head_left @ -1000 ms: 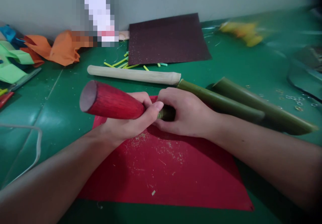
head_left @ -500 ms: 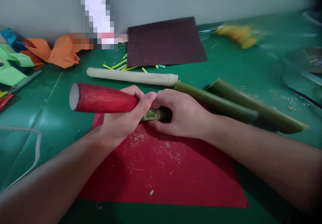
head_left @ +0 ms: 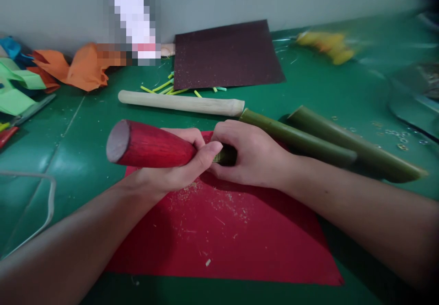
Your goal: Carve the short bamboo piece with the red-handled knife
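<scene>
My left hand (head_left: 192,158) is wrapped round a red wooden handle (head_left: 154,145) whose wide, pale end points left; its other end is hidden by my fingers. My right hand (head_left: 254,154) grips a short dark green bamboo piece (head_left: 228,155), of which a part shows between thumb and fingers. The two hands meet above a red sheet (head_left: 219,232) strewn with fine pale shavings. Most of the bamboo's carved side is covered by my left hand.
A pale stick (head_left: 181,104) lies beyond my hands, with green bamboo lengths (head_left: 302,136) to the right. Further back are a dark sheet (head_left: 226,56), yellow-green strips and orange paper (head_left: 85,69). Scissors (head_left: 34,108) lie at the left, small rings (head_left: 398,136) at the right.
My left hand and the red handle have moved right and slightly down, closer to my right hand. Less of the carved bamboo shows. My right hand has hardly moved.
</scene>
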Motion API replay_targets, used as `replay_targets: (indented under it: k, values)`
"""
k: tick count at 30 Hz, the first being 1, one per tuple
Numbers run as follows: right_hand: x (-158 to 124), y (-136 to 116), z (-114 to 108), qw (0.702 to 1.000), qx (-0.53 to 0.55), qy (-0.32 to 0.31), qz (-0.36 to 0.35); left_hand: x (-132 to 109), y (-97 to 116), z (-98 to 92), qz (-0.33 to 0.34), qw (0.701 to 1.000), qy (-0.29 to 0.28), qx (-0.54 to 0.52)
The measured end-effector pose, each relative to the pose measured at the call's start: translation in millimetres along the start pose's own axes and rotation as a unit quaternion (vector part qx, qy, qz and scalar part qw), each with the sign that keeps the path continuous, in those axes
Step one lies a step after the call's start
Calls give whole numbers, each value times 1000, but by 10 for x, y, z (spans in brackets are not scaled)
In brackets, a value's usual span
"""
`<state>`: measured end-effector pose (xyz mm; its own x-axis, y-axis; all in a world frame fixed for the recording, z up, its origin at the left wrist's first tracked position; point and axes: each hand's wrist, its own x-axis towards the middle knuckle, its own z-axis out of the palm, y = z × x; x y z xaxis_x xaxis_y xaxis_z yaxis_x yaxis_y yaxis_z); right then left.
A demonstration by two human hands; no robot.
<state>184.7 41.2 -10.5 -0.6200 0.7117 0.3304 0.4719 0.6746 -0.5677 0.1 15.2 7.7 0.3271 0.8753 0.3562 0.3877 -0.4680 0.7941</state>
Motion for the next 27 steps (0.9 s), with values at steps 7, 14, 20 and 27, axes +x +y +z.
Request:
replay_targets:
  k: [7,14,20,27]
  values:
    - [1,17,16,1000,-21,-10,-4,38,-27,111,-78,989,118,31]
    - [0,9,15,1000,-9,-14,6,5,-67,86,-64,993,104,4]
    - [4,9,13,1000,-15,-2,15,-38,-63,7,-27,999,41,-14]
    - [4,-3,1,1000,-9,-9,21,-18,-5,-8,-17,1000,0,11]
